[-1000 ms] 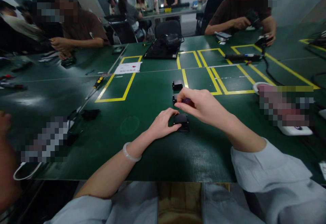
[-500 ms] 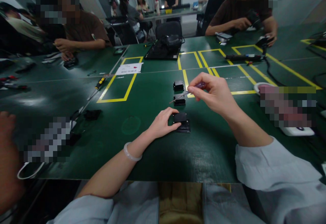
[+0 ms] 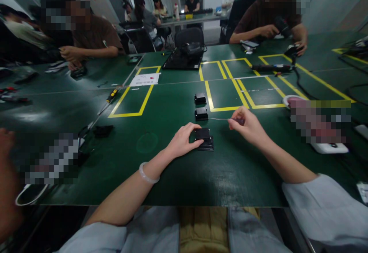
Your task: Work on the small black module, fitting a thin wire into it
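My left hand [image 3: 184, 141] grips the left side of a small black rectangular part [image 3: 202, 133], fingers behind it and thumb in front. That part overlaps a flat black plate [image 3: 207, 145] on the table. In my right hand [image 3: 247, 125] is a screwdriver [image 3: 220, 119], held near its handle with the thin shaft pointing left. The shaft's tip ends close to the right side of a black block [image 3: 201, 114]; whether it touches I cannot tell. Behind that block stands a second, similar black block [image 3: 200, 98].
Yellow tape [image 3: 146, 99] marks rectangles on the green table [image 3: 161, 184]. A yellow-black screwdriver [image 3: 112, 95] lies left, near a paper sheet [image 3: 145, 79]. At the right is a white-edged device [image 3: 333, 147], its top pixelated. People sit across the table; someone's arm [image 3: 8, 180] shows far left.
My right hand has moved right and lower with the screwdriver, drawing its tip away from the area by my left hand. The shaft now lies nearly level. My left hand keeps its grip.
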`<state>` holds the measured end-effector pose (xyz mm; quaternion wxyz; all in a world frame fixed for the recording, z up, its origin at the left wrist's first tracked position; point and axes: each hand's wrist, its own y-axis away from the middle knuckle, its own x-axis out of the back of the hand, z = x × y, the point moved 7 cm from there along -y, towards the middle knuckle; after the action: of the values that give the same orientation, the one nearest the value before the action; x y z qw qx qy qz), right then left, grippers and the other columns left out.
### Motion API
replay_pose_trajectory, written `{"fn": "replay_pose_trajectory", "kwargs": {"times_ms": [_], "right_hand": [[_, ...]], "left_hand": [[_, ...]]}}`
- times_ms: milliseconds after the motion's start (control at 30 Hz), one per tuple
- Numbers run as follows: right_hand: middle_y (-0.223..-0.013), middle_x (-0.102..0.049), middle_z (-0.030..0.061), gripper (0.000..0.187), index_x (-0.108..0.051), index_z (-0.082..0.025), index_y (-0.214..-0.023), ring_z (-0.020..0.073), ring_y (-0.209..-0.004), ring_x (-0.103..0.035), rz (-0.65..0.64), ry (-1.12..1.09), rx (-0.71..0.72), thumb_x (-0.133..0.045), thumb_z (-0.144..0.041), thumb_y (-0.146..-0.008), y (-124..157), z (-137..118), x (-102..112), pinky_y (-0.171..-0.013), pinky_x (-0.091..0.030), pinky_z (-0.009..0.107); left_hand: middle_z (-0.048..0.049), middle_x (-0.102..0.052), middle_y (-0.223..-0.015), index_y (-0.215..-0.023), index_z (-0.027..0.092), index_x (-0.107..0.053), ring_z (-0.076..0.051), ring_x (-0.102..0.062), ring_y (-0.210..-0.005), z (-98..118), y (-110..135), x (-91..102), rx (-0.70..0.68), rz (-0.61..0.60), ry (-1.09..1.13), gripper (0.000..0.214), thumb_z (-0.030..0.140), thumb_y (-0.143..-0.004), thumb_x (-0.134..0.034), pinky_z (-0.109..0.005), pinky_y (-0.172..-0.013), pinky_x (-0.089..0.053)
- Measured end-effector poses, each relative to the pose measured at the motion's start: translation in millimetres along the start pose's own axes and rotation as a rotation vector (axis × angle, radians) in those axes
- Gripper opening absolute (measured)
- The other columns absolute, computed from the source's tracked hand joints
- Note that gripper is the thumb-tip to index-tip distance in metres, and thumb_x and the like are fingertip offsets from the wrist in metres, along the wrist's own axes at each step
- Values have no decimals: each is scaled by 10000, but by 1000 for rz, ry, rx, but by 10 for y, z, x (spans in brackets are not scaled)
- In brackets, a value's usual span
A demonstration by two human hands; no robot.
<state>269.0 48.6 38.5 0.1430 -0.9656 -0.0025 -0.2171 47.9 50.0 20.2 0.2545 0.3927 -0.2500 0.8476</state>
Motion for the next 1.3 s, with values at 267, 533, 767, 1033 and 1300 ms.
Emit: {"fn": "replay_pose_trajectory", "kwargs": {"times_ms": [267,533,767,1033,1300], "right_hand": [[-777,-579,11,98,-452,-227,-883,160,-664,-532,-150,580,80,-492,-314,-866,133,309,-292,-601,-365,281],[-868,-602,72,94,-520,-205,-887,210,-774,-528,-258,919,323,-443,-255,-907,184,215,-451,-666,-373,321],[-933,-599,95,200,-557,-200,-948,232,-858,-550,-185,798,339,-385,-302,-944,217,13,-370,-722,-416,357],[-1308,-527,161,588,-428,-178,-1305,301,-1220,-476,-119,573,536,-612,-471,-830,342,-332,-478,-989,-403,481],[-1326,-536,146,439,-499,-204,-1260,300,-1249,-472,-166,584,511,-586,-357,-857,342,-281,-584,-996,-402,499]], "left_hand": [[-64,-579,-1155,-1173,209,-512,-233,-551,-1089,31,-2,31,-36,21,11,356,361,-872,-625,-361,-918,-435],[-63,-586,-1159,-1157,208,-529,-226,-548,-1106,77,4,57,-69,74,6,343,362,-870,-637,-368,-937,-440],[-83,-587,-1179,-1166,213,-537,-242,-542,-1128,106,4,44,-82,83,-2,330,349,-878,-624,-400,-967,-433],[-79,-585,-1166,-1161,216,-532,-239,-537,-1125,174,-9,-11,-103,80,-22,326,341,-876,-629,-392,-972,-428],[-81,-580,-1177,-1167,221,-528,-243,-536,-1124,173,-4,-55,-104,71,-30,341,355,-872,-633,-396,-968,-431]]}}
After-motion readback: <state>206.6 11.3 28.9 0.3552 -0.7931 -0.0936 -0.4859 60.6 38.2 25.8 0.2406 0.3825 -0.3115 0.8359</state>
